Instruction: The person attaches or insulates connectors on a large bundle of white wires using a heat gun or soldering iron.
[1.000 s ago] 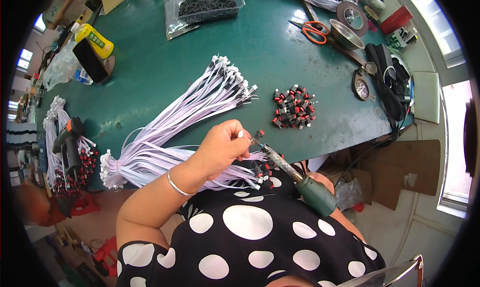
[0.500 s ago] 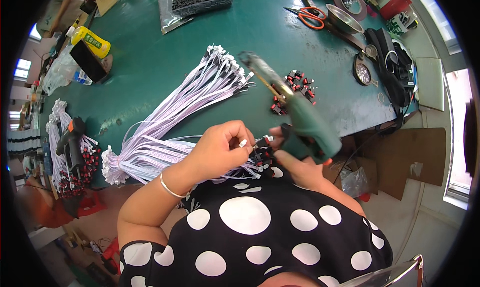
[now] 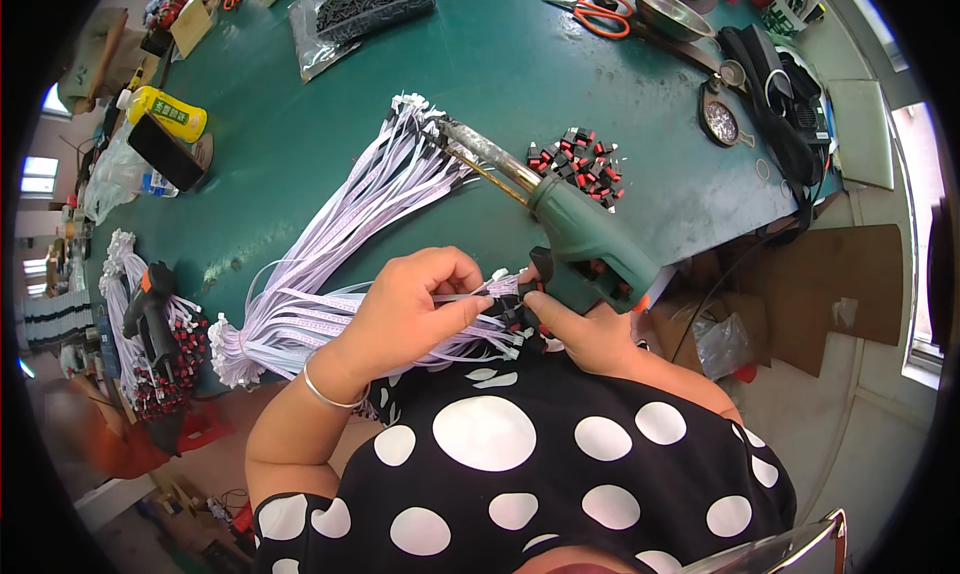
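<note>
My right hand (image 3: 600, 339) is closed round a green soldering gun (image 3: 595, 249). The gun has a long metal barrel and a thin brass-coloured tube, and its tip lies over the far ends of the white wire leads (image 3: 345, 214). My left hand (image 3: 420, 304) pinches a thin white wire lead (image 3: 460, 297) between thumb and forefinger. Both hands meet at small black parts and white connectors (image 3: 502, 284), where my right thumb also presses. Fingers partly hide these pieces. More bundled leads run beneath my left hand, with white plugs (image 3: 235, 354) at their left end.
Red-and-black small switches (image 3: 580, 169) lie heaped beyond the gun. A clear tub (image 3: 378, 34) holds short black tubes. Orange-handled scissors (image 3: 602, 16) and a metal bowl (image 3: 672, 14) lie far right. A phone (image 3: 168, 152), a yellow bottle (image 3: 170, 112) and a glue gun (image 3: 150, 304) are at left.
The soldering gun has swung left and down, its tip now over the leads' far ends. My hands have drawn closer together. The whole view has shifted slightly.
</note>
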Available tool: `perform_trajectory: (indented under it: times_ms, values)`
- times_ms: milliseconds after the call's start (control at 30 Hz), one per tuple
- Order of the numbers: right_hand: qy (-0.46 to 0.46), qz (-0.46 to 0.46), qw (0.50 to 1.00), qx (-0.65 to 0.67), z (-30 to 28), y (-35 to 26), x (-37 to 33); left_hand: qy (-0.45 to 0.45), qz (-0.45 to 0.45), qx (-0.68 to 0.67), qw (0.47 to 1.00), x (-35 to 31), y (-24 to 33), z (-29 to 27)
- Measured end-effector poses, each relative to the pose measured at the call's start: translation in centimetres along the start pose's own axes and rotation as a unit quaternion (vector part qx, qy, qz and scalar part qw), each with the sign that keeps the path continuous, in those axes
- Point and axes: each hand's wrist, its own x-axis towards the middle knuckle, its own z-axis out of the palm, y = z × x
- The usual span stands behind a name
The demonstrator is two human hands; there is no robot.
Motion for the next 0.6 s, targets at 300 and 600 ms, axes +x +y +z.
perform_trajectory:
  times_ms: [300,600]
  values:
    - [-0.028,-0.034,0.999,0.003,-0.2,0.6,0.1,0.004,0.037,0.075,0.996,0.9,0.8,0.9]
    - [-0.008,0.013,1.0,0.025,-0.6,0.6,0.2,0.043,0.116,0.047,0.991,1.0,-0.1,1.6]
